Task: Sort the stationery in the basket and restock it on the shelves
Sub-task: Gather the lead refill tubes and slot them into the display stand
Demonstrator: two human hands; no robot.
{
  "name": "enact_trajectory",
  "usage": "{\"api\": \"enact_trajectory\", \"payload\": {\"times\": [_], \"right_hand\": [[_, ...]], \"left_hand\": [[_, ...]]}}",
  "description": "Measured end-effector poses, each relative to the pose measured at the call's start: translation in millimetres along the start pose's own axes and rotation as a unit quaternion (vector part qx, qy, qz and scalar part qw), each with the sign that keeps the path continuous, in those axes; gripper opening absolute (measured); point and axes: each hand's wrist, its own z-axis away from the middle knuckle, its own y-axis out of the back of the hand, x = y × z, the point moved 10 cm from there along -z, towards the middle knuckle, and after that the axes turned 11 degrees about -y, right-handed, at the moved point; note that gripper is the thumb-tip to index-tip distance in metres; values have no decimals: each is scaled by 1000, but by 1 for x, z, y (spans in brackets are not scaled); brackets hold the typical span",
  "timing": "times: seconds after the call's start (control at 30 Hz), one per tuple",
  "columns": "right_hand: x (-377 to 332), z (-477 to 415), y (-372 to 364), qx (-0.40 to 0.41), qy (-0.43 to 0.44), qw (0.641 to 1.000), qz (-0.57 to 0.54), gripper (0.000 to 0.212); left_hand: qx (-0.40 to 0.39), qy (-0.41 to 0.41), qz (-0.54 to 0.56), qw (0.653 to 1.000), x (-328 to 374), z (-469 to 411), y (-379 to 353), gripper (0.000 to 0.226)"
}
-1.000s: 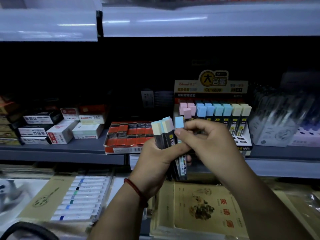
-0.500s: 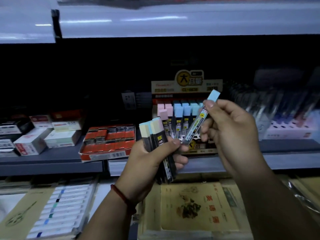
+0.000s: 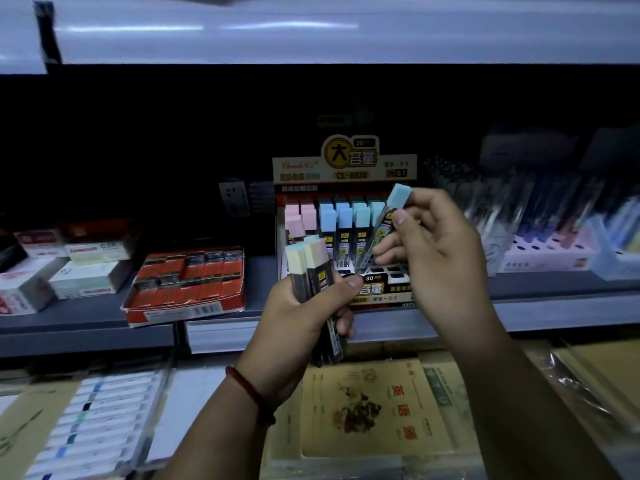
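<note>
Separated since 1.0 s ago: one blue-capped tube (image 3: 380, 234), then in the bundle (image 3: 311, 268), now clear of it. Left hand (image 3: 301, 317) grips the bundle upright, fingers wrapped round it, in front of the display box (image 3: 346, 169). Right hand (image 3: 443, 251) pinches the tube between thumb and fingers, tilted, lower end just over the box's front slots.

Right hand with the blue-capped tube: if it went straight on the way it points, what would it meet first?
Probably the display box, near its rows of blue-capped tubes; the tube in the right hand angles down toward it. Depth is hard to judge.
</note>
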Motion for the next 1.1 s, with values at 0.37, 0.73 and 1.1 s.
{"api": "enact_trajectory", "payload": {"times": [0.37,0.73,1.1], "right_hand": [[3,2,-18,-51,11,994,100,9],[-16,14,-24,-31,9,997,76,8],[0,26,-49,-178,-125,976,7,26]], "left_hand": [[11,0,-7,1000,0,2,3,18],[2,1,18,1000,-4,1,-1,23],[-21,8,-33,999,-8,-1,-2,15]]}}
